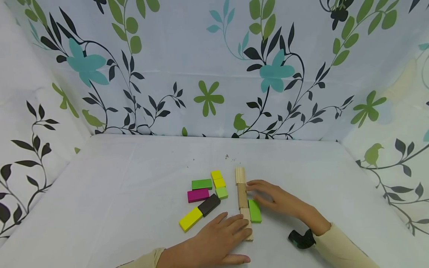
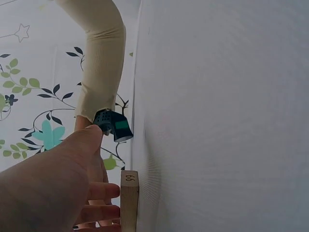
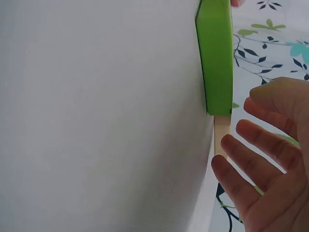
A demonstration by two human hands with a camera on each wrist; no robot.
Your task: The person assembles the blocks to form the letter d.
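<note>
Left hand (image 1: 216, 236), right hand (image 1: 278, 197), both loosely extended, edging wooden row (image 1: 242, 196), broad table (image 1: 127, 193) leftward

We see a close-fitting, cream-beige right sleeve (image 1: 342, 249), the one toward the right edge of the tabletop (image 1: 100, 208); its knit shows fine lengthwise ribbing, creases cross the fabric, and a faint darker line runs along it. The left sleeve (image 1: 143, 259) matches in colour and ends in a slightly wavy cuff. At the right cuff we find a dark wrist camera (image 1: 302, 239) in a stubby, bent housing, bearing rows of small dots and a green rectangular patch. The left hand (image 1: 214, 238) and right hand (image 1: 283, 199) are bare.
</note>
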